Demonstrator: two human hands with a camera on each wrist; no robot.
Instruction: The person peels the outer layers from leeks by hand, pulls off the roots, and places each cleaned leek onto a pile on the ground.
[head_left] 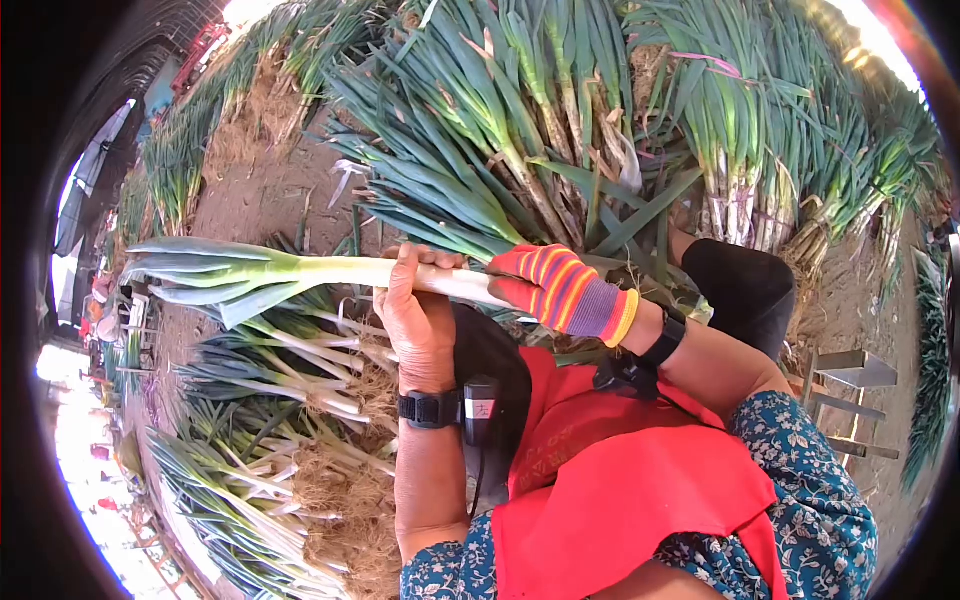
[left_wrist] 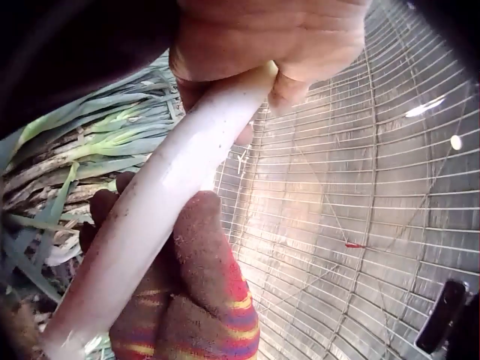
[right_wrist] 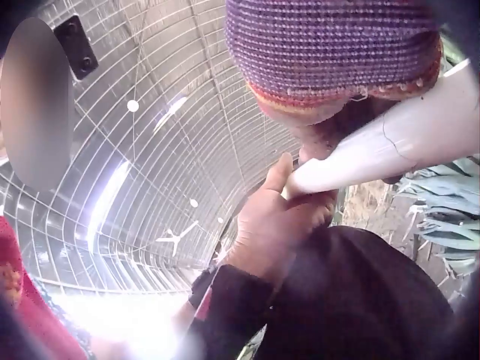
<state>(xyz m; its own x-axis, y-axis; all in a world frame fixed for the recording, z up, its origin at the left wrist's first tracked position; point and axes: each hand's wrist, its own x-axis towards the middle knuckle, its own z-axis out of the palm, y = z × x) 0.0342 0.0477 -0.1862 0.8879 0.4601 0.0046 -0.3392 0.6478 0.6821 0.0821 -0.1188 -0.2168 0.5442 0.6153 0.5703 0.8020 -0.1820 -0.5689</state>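
Note:
A long leek point(head_left: 345, 271) lies almost level across the front of the body, its dark green leaves point(head_left: 205, 272) pointing left. My bare left hand point(head_left: 410, 325) grips the pale stem, the thumb lying up across it. Further right, my right hand point(head_left: 565, 293) in a striped knitted glove holds the white end, its brown-stained glove fingers wrapped about the stem. In the left wrist view, the smooth white shank point(left_wrist: 161, 176) spans the gap between both hands. The right wrist view shows the bare left hand point(right_wrist: 277, 225) around the stem beyond the glove point(right_wrist: 337, 56).
Loose leeks point(head_left: 450, 150) lie heaped ahead on the soil. Rooted leeks point(head_left: 290, 470) are piled at the lower left. A bundle tied with pink string point(head_left: 715, 68) stands at the back right. A metal stool point(head_left: 855, 385) stands on the right.

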